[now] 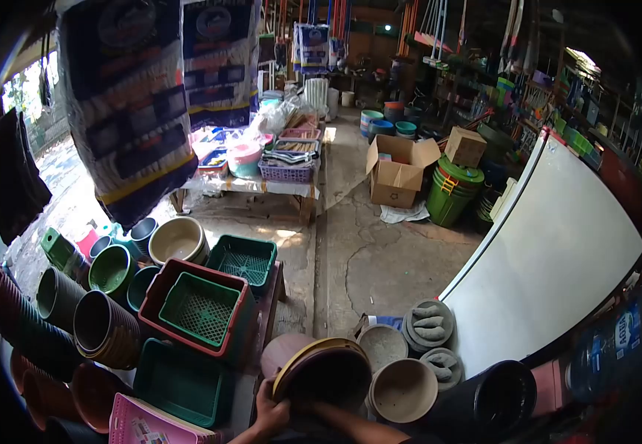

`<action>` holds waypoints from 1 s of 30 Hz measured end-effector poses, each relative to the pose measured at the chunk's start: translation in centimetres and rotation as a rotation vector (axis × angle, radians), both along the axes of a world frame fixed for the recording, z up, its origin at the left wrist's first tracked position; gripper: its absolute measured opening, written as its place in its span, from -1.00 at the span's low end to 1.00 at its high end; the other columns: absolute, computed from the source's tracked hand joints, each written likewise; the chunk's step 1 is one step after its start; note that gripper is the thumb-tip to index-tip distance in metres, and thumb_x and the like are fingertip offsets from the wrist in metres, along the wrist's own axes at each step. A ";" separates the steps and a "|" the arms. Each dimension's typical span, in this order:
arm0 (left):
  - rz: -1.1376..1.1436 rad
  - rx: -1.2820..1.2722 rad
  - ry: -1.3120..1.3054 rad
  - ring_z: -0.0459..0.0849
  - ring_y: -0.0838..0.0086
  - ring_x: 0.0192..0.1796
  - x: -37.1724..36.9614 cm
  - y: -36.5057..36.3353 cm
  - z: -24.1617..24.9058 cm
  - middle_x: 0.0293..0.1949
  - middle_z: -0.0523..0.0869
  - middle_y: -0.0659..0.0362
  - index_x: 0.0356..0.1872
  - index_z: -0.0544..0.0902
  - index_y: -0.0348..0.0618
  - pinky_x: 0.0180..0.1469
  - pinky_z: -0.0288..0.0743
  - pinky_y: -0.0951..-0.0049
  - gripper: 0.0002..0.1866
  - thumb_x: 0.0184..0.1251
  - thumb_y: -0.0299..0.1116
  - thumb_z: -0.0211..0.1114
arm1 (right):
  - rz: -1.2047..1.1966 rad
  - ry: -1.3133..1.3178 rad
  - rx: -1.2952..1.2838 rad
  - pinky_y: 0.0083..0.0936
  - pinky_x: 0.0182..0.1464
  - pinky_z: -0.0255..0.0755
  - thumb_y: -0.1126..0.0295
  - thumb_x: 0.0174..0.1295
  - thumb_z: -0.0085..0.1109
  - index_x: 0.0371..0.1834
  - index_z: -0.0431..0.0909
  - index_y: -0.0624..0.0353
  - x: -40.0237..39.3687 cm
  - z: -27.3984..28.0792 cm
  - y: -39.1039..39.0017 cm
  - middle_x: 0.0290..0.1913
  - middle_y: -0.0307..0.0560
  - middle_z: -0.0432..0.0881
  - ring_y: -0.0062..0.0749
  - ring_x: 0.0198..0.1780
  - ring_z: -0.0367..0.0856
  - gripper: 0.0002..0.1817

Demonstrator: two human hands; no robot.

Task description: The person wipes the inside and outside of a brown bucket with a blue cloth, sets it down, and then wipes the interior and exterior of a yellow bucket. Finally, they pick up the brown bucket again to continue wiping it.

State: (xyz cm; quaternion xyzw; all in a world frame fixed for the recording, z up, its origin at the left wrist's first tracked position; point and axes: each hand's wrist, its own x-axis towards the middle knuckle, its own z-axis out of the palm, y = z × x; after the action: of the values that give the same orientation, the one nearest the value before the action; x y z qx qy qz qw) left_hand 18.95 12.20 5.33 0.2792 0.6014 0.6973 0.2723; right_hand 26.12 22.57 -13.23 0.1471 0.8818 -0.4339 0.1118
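Note:
Low in the middle of the head view is a stack of round pots, a dark one with a yellow rim (350, 342) inside a pinkish pot (280, 348). My left hand (271, 407) is closed on the left side of the yellow-rimmed pot, with its fingers wrapped over the edge. My right hand (313, 414) is at the lower side of the pot's dark opening; its fingers are lost in shadow. Beige pots (404, 391) stand just to the right of it.
Plastic baskets (243, 260) and stacked pots (103, 325) fill the left side. Stone mortars (429, 325) and a large white panel (558, 244) are at the right. Farther off are a cardboard box (395, 185), a green bin (450, 194) and a goods table (284, 189). Packaged bags (125, 103) hang upper left.

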 end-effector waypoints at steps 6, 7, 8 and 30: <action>0.064 -0.032 -0.063 0.59 0.48 -0.09 1.2 -2.2 0.8 -0.20 0.58 0.16 -0.08 0.41 -0.25 0.05 0.42 0.50 -0.53 -0.16 -0.74 0.03 | 0.372 -0.422 0.184 -0.26 0.39 0.19 0.14 0.39 -0.14 0.25 0.46 0.17 4.9 2.3 2.0 0.29 0.15 0.45 -0.02 0.29 0.42 -0.52; 0.084 0.019 -0.106 0.59 0.48 -0.10 1.6 -2.1 0.1 -0.21 0.58 0.16 -0.08 0.42 -0.25 0.04 0.42 0.50 -0.52 -0.16 -0.74 0.03 | 0.373 -0.436 0.201 -0.26 0.39 0.20 0.13 0.39 -0.14 0.25 0.46 0.16 5.3 2.2 2.8 0.29 0.15 0.46 -0.02 0.28 0.43 -0.52; 0.096 0.001 -0.094 0.60 0.47 -0.08 1.8 -1.9 -0.7 -0.19 0.60 0.15 -0.07 0.42 -0.24 0.05 0.43 0.48 -0.52 -0.15 -0.75 0.04 | 0.377 -0.447 0.215 -0.26 0.38 0.20 0.13 0.38 -0.13 0.24 0.46 0.16 5.7 2.0 3.4 0.28 0.15 0.46 -0.02 0.28 0.43 -0.52; -0.005 0.064 -0.187 0.58 0.47 -0.11 -0.6 1.9 4.4 -0.22 0.56 0.13 -0.13 0.38 -0.26 0.02 0.42 0.52 -0.58 -0.14 -0.74 0.03 | 0.429 -0.340 0.239 -0.23 0.29 0.32 0.10 0.34 -0.05 0.19 0.53 0.08 1.9 2.8 8.1 0.16 0.10 0.57 -0.08 0.22 0.52 -0.54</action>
State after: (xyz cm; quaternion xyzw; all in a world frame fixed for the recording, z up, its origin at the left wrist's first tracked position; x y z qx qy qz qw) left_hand 18.38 14.09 9.76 0.2232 0.5502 0.7382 0.3200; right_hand 27.98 30.62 -10.43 0.0399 0.9062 -0.2626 0.3290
